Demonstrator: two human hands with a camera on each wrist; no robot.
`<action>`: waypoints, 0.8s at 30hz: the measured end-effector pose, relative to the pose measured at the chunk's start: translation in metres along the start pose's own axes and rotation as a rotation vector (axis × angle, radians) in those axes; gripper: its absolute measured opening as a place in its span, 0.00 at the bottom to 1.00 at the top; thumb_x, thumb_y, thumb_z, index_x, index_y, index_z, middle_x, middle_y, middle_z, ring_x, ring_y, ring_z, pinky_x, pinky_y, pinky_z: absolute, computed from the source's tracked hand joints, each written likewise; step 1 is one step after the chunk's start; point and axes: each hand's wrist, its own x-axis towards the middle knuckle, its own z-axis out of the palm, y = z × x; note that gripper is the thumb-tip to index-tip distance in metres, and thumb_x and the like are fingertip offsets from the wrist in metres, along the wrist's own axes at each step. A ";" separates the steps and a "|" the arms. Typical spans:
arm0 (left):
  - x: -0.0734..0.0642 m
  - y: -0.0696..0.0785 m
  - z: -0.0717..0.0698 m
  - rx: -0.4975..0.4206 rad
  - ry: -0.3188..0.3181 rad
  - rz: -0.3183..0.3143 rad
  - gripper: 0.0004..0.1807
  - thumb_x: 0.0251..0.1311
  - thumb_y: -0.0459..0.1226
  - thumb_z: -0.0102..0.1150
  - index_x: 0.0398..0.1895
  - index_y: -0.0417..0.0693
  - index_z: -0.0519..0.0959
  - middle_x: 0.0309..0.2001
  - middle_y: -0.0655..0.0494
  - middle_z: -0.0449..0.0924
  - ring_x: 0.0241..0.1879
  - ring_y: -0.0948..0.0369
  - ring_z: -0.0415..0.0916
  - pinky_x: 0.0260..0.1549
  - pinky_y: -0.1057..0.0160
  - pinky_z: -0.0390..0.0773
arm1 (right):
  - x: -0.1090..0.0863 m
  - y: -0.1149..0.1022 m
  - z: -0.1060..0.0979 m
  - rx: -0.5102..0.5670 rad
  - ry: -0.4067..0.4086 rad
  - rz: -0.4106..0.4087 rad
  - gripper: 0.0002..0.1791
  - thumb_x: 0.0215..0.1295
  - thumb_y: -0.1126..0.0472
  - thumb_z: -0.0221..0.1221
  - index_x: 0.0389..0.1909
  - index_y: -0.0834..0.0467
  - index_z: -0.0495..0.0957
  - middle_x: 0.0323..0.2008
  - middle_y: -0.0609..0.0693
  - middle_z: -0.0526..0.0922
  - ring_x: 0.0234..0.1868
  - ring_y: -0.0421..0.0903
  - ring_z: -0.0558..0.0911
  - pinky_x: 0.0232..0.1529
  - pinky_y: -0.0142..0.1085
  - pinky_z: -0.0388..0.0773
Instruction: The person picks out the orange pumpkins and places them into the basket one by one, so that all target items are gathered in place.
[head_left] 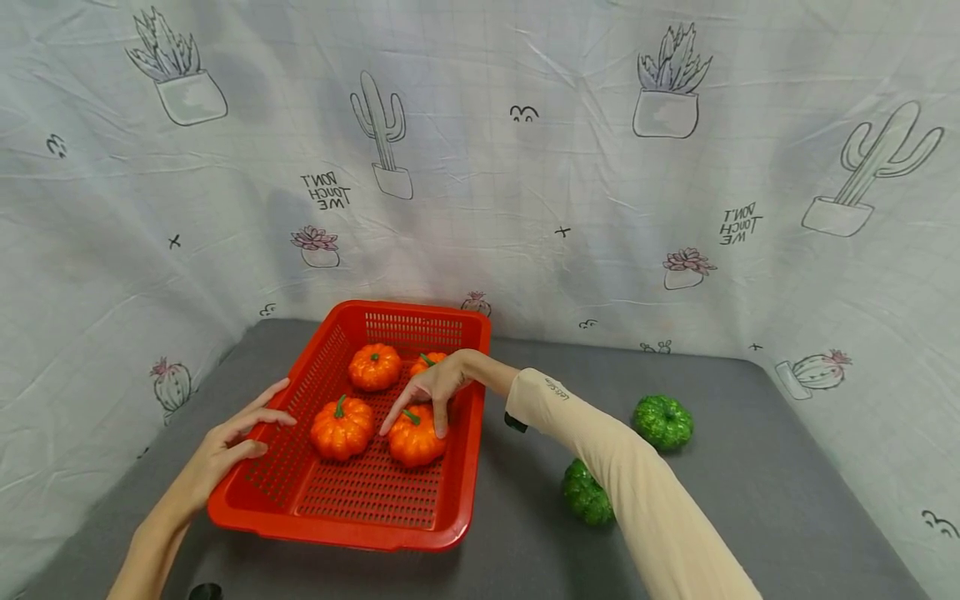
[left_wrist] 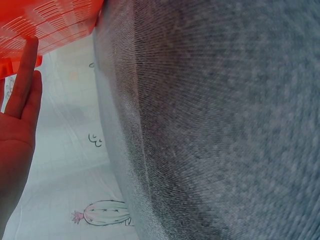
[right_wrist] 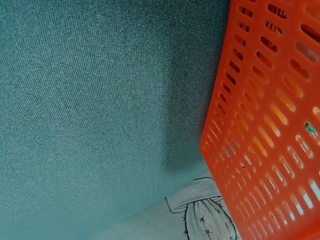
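A red plastic basket (head_left: pixel 337 523) with slotted walls holds several orange pumpkins. My right hand (head_left: pixel 435 389) reaches over its right side, with the index finger and thumb spread on either side of the front-right pumpkin (head_left: pixel 416 446). This pumpkin sits low in the basket; the other fingers are hidden. Left of it lies another pumpkin (head_left: pixel 342 429). Farther back are a third pumpkin (head_left: pixel 375 367) and one partly covered by my right hand (head_left: pixel 427 362). My left hand (head_left: pixel 225 446) rests at the basket's left rim, its fingers fairly straight and touching the wall (left_wrist: pixel 55 25).
To the right on the grey cloth (head_left: pixel 750 467) lie a green pumpkin (head_left: pixel 663 422) and a second green one (head_left: pixel 587 493), partly behind my right sleeve (head_left: pixel 600 442). A white curtain with plant drawings (head_left: pixel 480 167) surrounds the surface. A small black object (head_left: pixel 205 592) shows at the front edge.
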 end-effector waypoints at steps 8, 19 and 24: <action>-0.004 0.000 -0.003 -0.009 0.005 -0.048 0.18 0.65 0.25 0.41 0.54 0.39 0.75 0.75 0.51 0.50 0.66 0.71 0.52 0.40 0.67 0.71 | 0.003 -0.002 -0.003 -0.043 -0.026 -0.043 0.43 0.52 0.82 0.61 0.70 0.67 0.57 0.73 0.54 0.55 0.70 0.33 0.53 0.66 0.32 0.54; -0.005 0.004 -0.001 -0.009 0.018 -0.015 0.18 0.65 0.25 0.41 0.52 0.40 0.77 0.74 0.53 0.52 0.62 0.69 0.57 0.38 0.66 0.72 | -0.013 -0.016 -0.007 -0.061 -0.005 0.010 0.40 0.57 0.78 0.60 0.71 0.63 0.57 0.73 0.52 0.55 0.72 0.38 0.53 0.68 0.36 0.53; 0.009 0.001 0.001 -0.010 -0.009 -0.010 0.18 0.64 0.24 0.42 0.51 0.40 0.77 0.74 0.52 0.53 0.63 0.71 0.56 0.38 0.66 0.73 | -0.054 -0.031 -0.007 -0.066 0.111 0.025 0.37 0.61 0.74 0.59 0.71 0.62 0.58 0.73 0.51 0.56 0.73 0.49 0.53 0.68 0.47 0.54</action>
